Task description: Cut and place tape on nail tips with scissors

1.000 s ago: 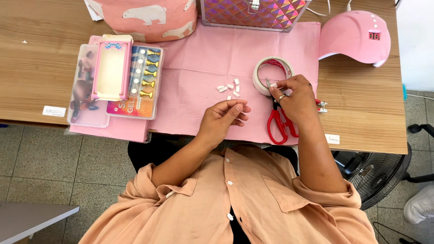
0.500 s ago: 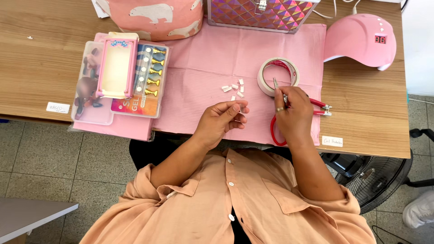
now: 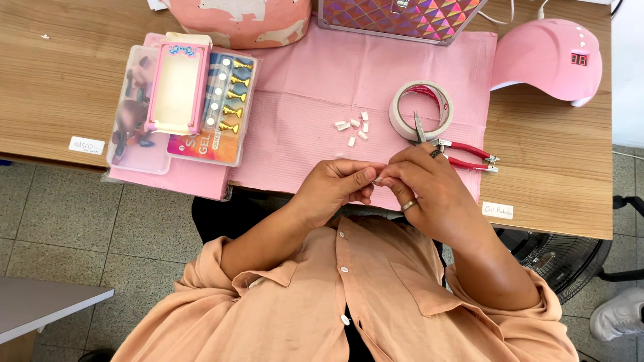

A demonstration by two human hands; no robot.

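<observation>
My left hand (image 3: pixel 335 184) and my right hand (image 3: pixel 429 191) meet at the table's front edge, above the pink mat (image 3: pixel 315 87). Their fingertips pinch a small white piece (image 3: pixel 379 181) between them; most of it is hidden by the fingers. Red-handled scissors (image 3: pixel 466 155) lie just beyond my right hand, their blades resting across a roll of white tape (image 3: pixel 402 121). Several small white pieces (image 3: pixel 353 127) lie loose on the mat beyond my left hand.
On the wooden table (image 3: pixel 54 80), a clear plastic box (image 3: pixel 137 134), a pink case (image 3: pixel 176 87) and a set of small bottles (image 3: pixel 228 107) sit at the left. A pink dome lamp (image 3: pixel 543 57) stands at far right, a patterned case (image 3: pixel 402 17) and a printed pouch (image 3: pixel 235 20) at the back. A fan (image 3: pixel 557 261) stands on the floor.
My right hand has left the scissors by the tape roll and drawn back toward my body, joining my left hand. The left hand has shifted slightly right and nearer.
</observation>
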